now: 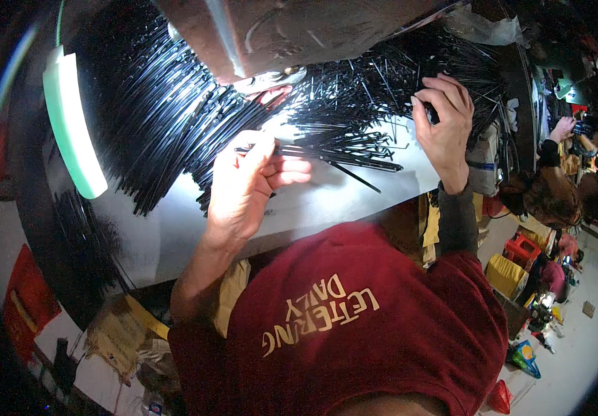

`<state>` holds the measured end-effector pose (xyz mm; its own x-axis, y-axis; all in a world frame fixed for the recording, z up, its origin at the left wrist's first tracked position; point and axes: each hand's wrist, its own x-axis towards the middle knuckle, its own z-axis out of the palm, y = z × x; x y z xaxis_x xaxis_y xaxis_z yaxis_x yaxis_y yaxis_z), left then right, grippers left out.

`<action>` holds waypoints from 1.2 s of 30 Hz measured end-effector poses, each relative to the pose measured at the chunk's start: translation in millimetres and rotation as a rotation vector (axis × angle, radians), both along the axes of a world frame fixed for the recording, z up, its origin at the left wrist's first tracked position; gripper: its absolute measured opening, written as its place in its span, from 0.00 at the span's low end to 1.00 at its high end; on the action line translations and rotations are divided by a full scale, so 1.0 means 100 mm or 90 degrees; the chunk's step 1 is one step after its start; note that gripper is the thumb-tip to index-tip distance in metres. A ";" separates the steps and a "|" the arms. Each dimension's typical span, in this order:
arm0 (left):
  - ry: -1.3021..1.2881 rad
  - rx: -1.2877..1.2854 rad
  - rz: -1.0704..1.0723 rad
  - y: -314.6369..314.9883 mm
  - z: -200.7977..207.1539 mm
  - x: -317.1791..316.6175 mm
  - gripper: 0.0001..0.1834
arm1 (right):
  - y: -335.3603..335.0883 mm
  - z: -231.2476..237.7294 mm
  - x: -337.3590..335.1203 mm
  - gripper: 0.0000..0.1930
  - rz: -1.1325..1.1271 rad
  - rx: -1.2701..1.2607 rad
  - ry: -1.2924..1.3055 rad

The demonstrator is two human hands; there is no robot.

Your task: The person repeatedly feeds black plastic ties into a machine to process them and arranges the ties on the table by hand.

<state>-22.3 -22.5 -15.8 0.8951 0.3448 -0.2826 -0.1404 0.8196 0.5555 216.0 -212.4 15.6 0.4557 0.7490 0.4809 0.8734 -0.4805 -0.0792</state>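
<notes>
My left hand [247,184] is closed around a small bundle of thin black rods [333,154] that stick out to the right over a white table [174,229]. My right hand [444,121] reaches further right into a loose, tangled heap of the same black rods [382,76], with its fingers curled on a few of them. A big, ordered fan of long black rods [160,111] lies to the left of my left hand. My dark red shirt [354,326] fills the lower middle.
A pale green curved strip [70,118] stands at the far left of the table. A brown rounded object [285,31] hangs over the top middle. At the right, another person [555,180] sits among coloured bags and crates on the floor.
</notes>
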 end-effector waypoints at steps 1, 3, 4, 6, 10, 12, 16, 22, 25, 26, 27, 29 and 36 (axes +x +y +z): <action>0.008 0.006 0.005 0.00 -0.01 -0.03 0.09 | 0.01 0.00 -0.04 0.07 0.023 0.014 -0.002; 0.019 0.012 0.011 -0.01 0.00 -0.08 0.09 | 0.05 0.05 -0.15 0.09 0.059 0.037 -0.032; 0.033 0.016 0.012 -0.01 0.03 -0.12 0.09 | 0.08 0.08 -0.23 0.09 0.060 0.037 -0.028; 0.052 0.021 0.018 -0.02 0.04 -0.19 0.09 | 0.13 0.15 -0.36 0.08 0.106 0.039 -0.030; 0.075 0.022 0.021 -0.05 0.03 -0.31 0.10 | 0.22 0.20 -0.54 0.09 0.170 0.142 0.065; 0.098 0.010 0.025 -0.07 0.05 -0.35 0.09 | 0.28 0.17 -0.62 0.07 0.200 0.156 0.106; 0.102 -0.002 0.037 -0.13 0.00 -0.42 0.09 | 0.35 0.01 -0.81 0.03 0.178 0.227 0.486; 0.110 -0.021 0.020 -0.15 0.04 -0.42 0.06 | 0.28 -0.12 -0.84 0.04 0.105 0.260 0.755; 0.095 -0.017 0.028 -0.14 0.02 -0.45 0.06 | 0.30 0.00 -0.80 0.04 0.135 0.214 0.697; 0.096 -0.018 0.027 -0.14 0.00 -0.47 0.06 | 0.30 0.05 -0.80 0.04 0.138 0.167 0.668; 0.085 -0.015 0.025 -0.14 -0.03 -0.49 0.06 | 0.32 0.05 -0.80 0.04 0.157 0.165 0.659; 0.075 -0.013 0.023 -0.14 -0.03 -0.49 0.06 | 0.35 0.02 -0.80 0.04 0.139 0.165 0.711; 0.084 -0.020 0.028 -0.16 0.00 -0.47 0.07 | 0.38 -0.02 -0.80 0.03 0.093 0.190 0.889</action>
<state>-68.9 -38.8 -16.3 0.8337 0.3727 -0.4074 -0.1050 0.8314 0.5457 136.3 -174.8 13.5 0.6066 0.7822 -0.1424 0.0376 -0.2072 -0.9776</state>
